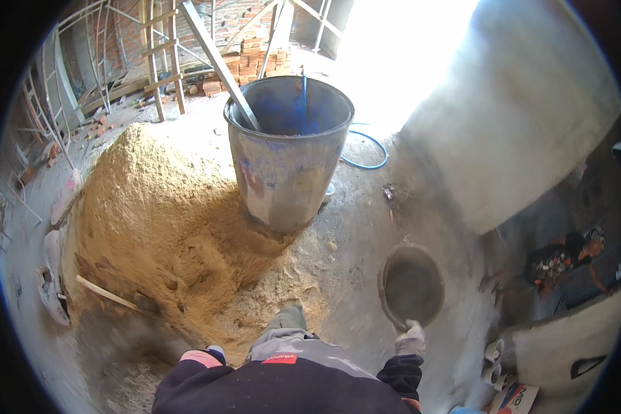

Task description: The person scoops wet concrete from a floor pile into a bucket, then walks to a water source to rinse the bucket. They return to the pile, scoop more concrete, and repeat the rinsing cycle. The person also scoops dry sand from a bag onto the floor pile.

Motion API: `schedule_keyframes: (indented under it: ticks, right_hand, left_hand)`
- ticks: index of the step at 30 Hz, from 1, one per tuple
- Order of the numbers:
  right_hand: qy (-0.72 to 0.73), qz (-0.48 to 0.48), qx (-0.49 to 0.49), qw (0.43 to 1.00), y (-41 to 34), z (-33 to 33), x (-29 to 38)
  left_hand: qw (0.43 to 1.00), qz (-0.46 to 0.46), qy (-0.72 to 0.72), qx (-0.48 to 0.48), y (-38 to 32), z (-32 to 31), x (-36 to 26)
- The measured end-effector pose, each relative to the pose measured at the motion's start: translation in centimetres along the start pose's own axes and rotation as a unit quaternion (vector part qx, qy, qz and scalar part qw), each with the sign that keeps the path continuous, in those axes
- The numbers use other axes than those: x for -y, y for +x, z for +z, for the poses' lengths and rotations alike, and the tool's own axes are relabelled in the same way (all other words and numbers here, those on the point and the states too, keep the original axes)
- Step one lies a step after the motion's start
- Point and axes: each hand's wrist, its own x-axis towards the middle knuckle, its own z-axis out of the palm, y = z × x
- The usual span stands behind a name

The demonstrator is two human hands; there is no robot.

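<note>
My right hand (410,334), in a pale work glove, grips the near rim of a dark round bucket (413,282) low over the concrete floor at the right. The bucket's inside looks dark; what it holds cannot be told. My left hand (216,351) shows only in small part past the left sleeve cuff; its fingers and anything in it are hidden. Before me lies a large heap of yellow sand (160,207). A wooden-handled tool (106,292) rests at the heap's near left edge, its head partly buried or hidden.
A tall drum (290,176) stands against the sand, with a metal beam (220,64) leaning in it. A blue hose (367,164) curls beside it. Behind are a wooden ladder (163,52), stacked bricks (251,62) and scaffolding. Bags (54,279) lie left; a cardboard box (515,398) lies lower right.
</note>
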Motion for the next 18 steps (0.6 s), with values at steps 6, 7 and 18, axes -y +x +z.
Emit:
schedule_keyframes:
  ticks: [6, 7, 18]
  right_hand:
    - [-0.135, -0.190, 0.198, 0.952, -0.9, 20.8, 7.9]
    - [-0.202, -0.262, 0.221, 0.917, -0.4, 23.4, 8.3]
    - [-0.499, -0.673, 0.214, 0.502, 5.3, 49.7, 8.2]
  left_hand:
    - [0.832, -0.052, -0.383, -0.397, -2.7, -19.7, -3.5]
    - [0.647, -0.017, -0.643, -0.410, -3.9, -22.8, -4.6]
    - [0.183, -0.153, -0.886, -0.398, -5.3, -16.5, -4.3]
